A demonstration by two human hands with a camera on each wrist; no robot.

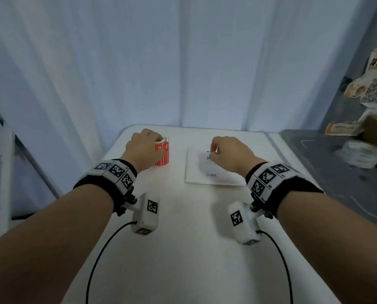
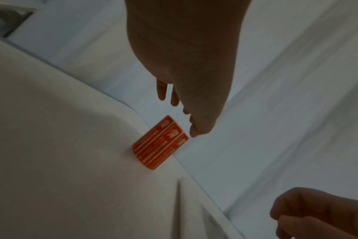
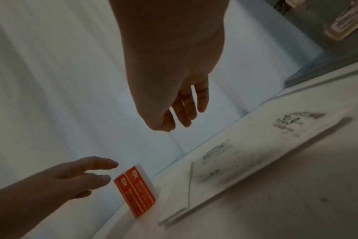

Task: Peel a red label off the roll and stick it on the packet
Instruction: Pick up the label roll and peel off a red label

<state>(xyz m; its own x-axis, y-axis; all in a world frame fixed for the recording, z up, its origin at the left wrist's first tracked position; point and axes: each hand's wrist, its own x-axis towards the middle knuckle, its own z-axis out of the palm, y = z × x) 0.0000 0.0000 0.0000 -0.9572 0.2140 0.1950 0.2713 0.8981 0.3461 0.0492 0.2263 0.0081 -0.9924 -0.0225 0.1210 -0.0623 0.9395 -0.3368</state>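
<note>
A roll of red labels (image 1: 162,155) stands on end at the back left of the white table (image 1: 183,238). My left hand (image 1: 154,143) hovers just beside and above it with fingers stretched out. In the right wrist view the left hand (image 3: 100,173) stops short of the roll (image 3: 136,190); the left wrist view shows the fingertips (image 2: 193,132) close above the roll (image 2: 160,143). The flat white packet (image 1: 205,172) lies to the right, print up. My right hand (image 1: 214,148) hangs over its far part, fingers (image 3: 186,113) loosely curled and holding nothing above the packet (image 3: 255,153).
A grey side table (image 1: 325,172) adjoins on the right, carrying a roll of clear tape (image 1: 358,154) and printed cartons (image 1: 376,84). White curtains hang close behind the table. A metal frame (image 1: 5,172) stands to the left.
</note>
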